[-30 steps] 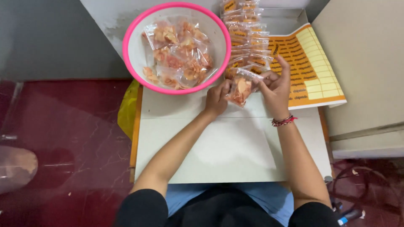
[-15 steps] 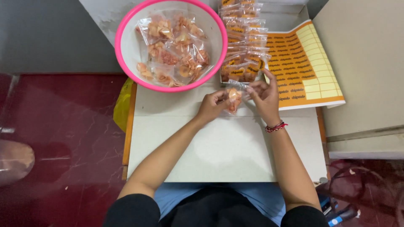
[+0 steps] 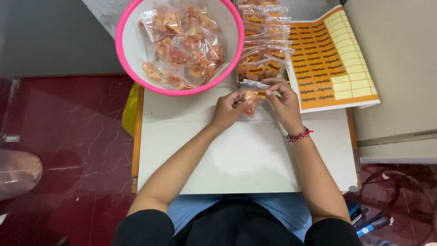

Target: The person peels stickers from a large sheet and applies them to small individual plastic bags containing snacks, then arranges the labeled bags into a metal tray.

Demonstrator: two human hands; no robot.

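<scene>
Both my hands hold one small clear bag of orange chips point(image 3: 251, 96) just above the white table point(image 3: 236, 159). My left hand point(image 3: 226, 110) grips its left side. My right hand point(image 3: 283, 101), with a red bracelet at the wrist, pinches the bag's top right edge. Right behind the bag lies a row of several filled bags with orange heart stickers point(image 3: 264, 43). A pink bowl point(image 3: 127, 59) at the back left holds several more clear chip bags without stickers.
An orange and yellow sticker sheet point(image 3: 337, 64) lies at the back right, partly over the table edge. A yellow bag point(image 3: 129, 109) hangs by the table's left side. Dark red floor lies to the left, a beige surface point(image 3: 400, 68) to the right.
My hands have drawn the chip bag nearer to me, away from the sticker sheet, and my right hand has shifted onto the bag's top edge.
</scene>
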